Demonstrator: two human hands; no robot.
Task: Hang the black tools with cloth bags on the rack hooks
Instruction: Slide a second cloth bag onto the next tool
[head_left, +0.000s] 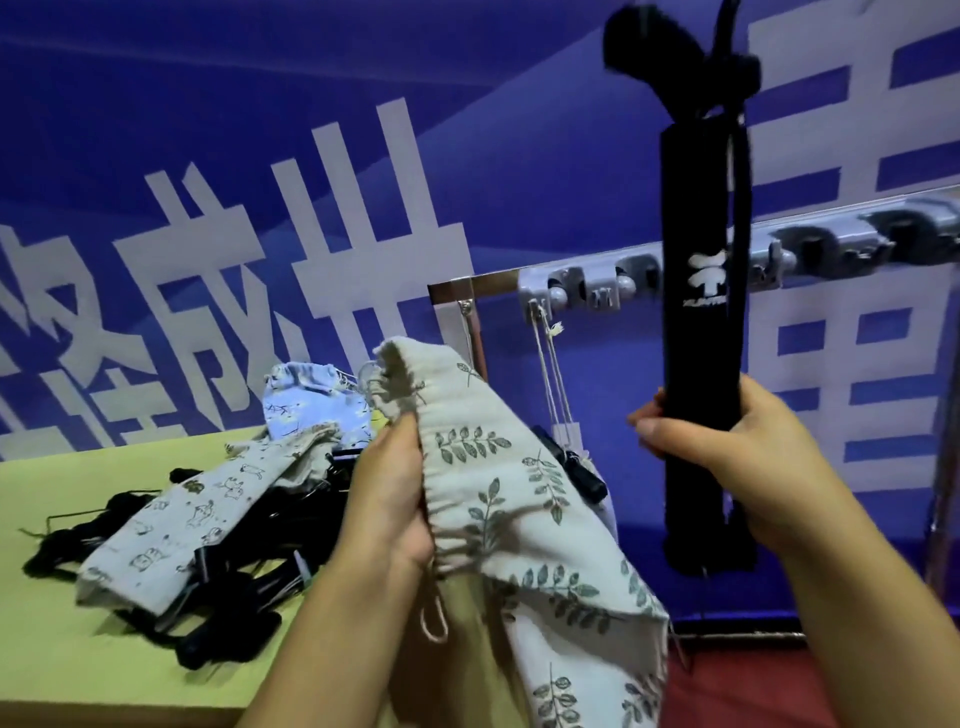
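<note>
The right hand (727, 457) grips a long black tool (701, 322) around its lower half and holds it upright in front of the grey hook rack (582, 288), so the tool's body hides the middle of the rack. A black cord hangs along the tool from its bent top end. The left hand (387, 493) pinches one cream cloth bag with a green leaf print (498, 483) near its gathered mouth; the bag droops down and to the right, covering part of the view below the rack.

The rack runs along a metal rail (467, 288) against a blue banner with large white characters (311, 218). From the hook at the rack's left end one bag (597, 467) hangs by a pale string (553, 384); a black end pokes out of it, and the leaf bag covers most of it.

On the yellow-green counter (78, 649) at the left lies a heap of black tools (234, 587), tangled so their number cannot be told. Two more cloth bags rest on that heap: a pale one with small animal drawings (192, 514) and a light blue one (311, 410) behind it. The floor (753, 691) at lower right is red.
</note>
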